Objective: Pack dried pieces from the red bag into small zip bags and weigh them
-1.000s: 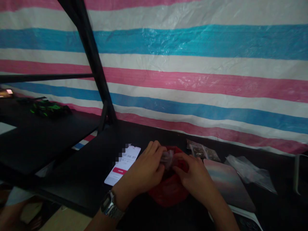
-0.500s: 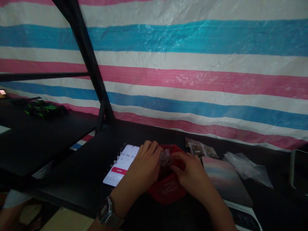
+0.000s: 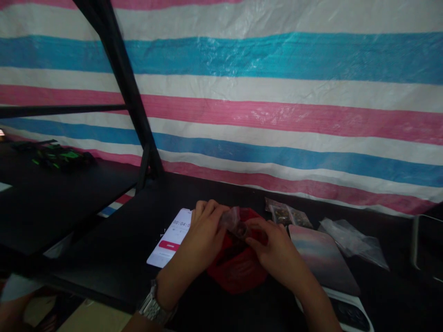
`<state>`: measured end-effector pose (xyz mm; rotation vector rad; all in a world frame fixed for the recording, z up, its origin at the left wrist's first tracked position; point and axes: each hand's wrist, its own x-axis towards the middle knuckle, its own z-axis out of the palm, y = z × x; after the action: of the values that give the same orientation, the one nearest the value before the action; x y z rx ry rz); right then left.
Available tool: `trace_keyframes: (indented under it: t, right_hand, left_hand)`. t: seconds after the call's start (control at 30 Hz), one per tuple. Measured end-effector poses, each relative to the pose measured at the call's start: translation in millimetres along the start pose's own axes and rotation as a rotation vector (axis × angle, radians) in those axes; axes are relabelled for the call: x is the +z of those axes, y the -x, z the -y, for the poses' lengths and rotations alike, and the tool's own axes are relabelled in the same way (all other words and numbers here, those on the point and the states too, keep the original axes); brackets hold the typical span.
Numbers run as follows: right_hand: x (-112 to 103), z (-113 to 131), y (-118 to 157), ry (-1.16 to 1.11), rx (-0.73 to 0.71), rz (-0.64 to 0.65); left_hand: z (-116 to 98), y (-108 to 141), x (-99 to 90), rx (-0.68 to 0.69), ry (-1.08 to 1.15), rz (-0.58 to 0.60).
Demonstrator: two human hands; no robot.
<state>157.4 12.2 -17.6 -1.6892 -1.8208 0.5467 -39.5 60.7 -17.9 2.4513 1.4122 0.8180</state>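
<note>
A small clear plastic bag (image 3: pixel 232 218) is held over the open mouth of a red bag (image 3: pixel 238 272) on the black table. My left hand (image 3: pixel 209 230) grips the clear bag's left side, its fingers closed. On the other side, my right hand (image 3: pixel 268 237) pinches near the clear bag's lower right end, thumb and forefinger close together. Something small and round seems to be inside the clear bag, too dim to name. The red bag's inside is dark and its contents are hidden.
Left of my hands lies a phone (image 3: pixel 169 240) with a timer on its screen. Filled small bags (image 3: pixel 289 215), a pinkish-grey flat pad (image 3: pixel 321 256) and clear plastic bags (image 3: pixel 353 240) lie to the right. A black metal post (image 3: pixel 128 87) rises behind; a green-black toy car (image 3: pixel 62 157) sits far left.
My left hand has shifted slightly left, drawing the clear bag out longer between my hands. My right hand stays at about the same spot.
</note>
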Motion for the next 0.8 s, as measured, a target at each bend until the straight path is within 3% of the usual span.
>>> trace_keyframes:
  t: [0.13,0.3,0.47,0.67,0.8]
  right_hand:
    - [-6.9,-5.0,1.2,-0.036,0.007,-0.017]
    - [-1.7,-5.7,6.5,0.021,0.009,-0.038]
    - [-3.2,1.8,15.6,0.043,-0.063,-0.076]
    - [-48.0,2.1,31.1,-0.329,-0.069,-0.199]
    - [-70.6,-14.9,39.6,-0.309,0.008,-0.302]
  left_hand:
    - [0.9,-2.3,-2.3,-0.079,0.157,-0.016]
    - [-3.3,-4.6,-8.9,-0.128,0.364,-0.150]
    - [-17.8,-5.6,-5.7,-0.150,0.505,-0.181]
    - [-62.0,-2.1,30.9,-0.102,0.497,-0.119]
    - [-93.3,4.6,63.7,0.010,0.490,0.018]
